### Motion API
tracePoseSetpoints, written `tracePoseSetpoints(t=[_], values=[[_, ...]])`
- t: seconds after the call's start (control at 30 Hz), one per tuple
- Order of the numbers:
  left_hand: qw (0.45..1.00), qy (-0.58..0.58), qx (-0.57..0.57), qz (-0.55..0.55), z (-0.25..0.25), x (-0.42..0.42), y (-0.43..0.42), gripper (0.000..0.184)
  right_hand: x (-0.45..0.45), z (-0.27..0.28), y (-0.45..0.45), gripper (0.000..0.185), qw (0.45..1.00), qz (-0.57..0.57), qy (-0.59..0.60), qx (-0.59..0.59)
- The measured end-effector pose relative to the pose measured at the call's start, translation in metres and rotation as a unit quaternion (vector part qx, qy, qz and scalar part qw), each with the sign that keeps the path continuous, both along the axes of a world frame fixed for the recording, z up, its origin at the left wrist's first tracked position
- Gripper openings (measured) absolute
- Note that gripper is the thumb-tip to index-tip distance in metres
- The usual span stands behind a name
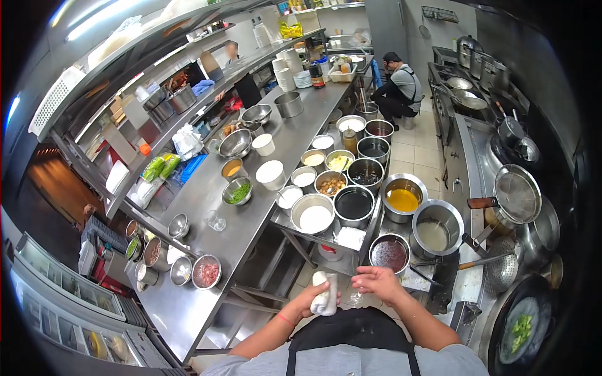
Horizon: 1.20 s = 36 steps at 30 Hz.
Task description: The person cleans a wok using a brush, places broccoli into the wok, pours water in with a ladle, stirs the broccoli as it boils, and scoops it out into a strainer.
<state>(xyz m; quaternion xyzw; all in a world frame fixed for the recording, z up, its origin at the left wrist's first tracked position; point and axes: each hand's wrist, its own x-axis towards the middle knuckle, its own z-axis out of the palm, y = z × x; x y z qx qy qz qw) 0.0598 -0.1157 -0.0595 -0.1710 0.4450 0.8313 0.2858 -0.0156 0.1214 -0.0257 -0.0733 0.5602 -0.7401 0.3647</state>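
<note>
A white folded cloth (324, 294) is gripped in my left hand (311, 297), in front of the black apron (351, 329). My right hand (378, 284) is raised just to the right of the cloth, apart from it, with its fingers spread and nothing in them. Beyond the hands, a second white cloth (350, 237) lies at the near corner of the cart of pots. A pot of dark red liquid (389, 253) stands close beyond my right hand.
A steel counter (207, 250) with bowls runs along the left. Pots with black liquid (353, 203) and yellow oil (402, 199) stand ahead. At the right are a strainer (517, 193) and a wok (520, 329) with green pieces. A person (401, 88) crouches in the aisle.
</note>
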Motion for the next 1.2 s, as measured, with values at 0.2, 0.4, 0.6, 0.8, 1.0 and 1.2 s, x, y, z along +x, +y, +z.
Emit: tracePoseSetpoints(t=[0.2,0.4,0.6,0.8,1.0,1.2], values=[[0.992,-0.022,-0.039,0.116,-0.003,0.024,-0.007,0.052,0.009,-0.098,0.062,0.033,0.973,-0.12,-0.162,0.113],[0.989,-0.014,-0.119,0.084,0.024,0.007,0.016,0.041,0.076,-0.215,0.133,0.017,0.915,-0.191,-0.278,0.22],[0.982,0.015,-0.183,0.031,0.025,0.0,0.041,0.027,0.146,-0.257,0.159,0.036,0.808,-0.193,-0.102,0.547],[0.972,0.033,-0.231,0.016,0.029,0.005,0.032,0.032,0.228,-0.326,0.183,0.056,0.725,-0.011,-0.088,0.683],[0.96,0.023,-0.278,0.031,0.026,0.011,0.027,0.019,0.239,-0.333,0.198,0.051,0.739,0.046,-0.062,0.669],[0.938,0.052,-0.341,0.02,0.03,0.017,0.015,0.021,0.227,-0.328,0.195,0.046,0.75,0.052,-0.049,0.658]])
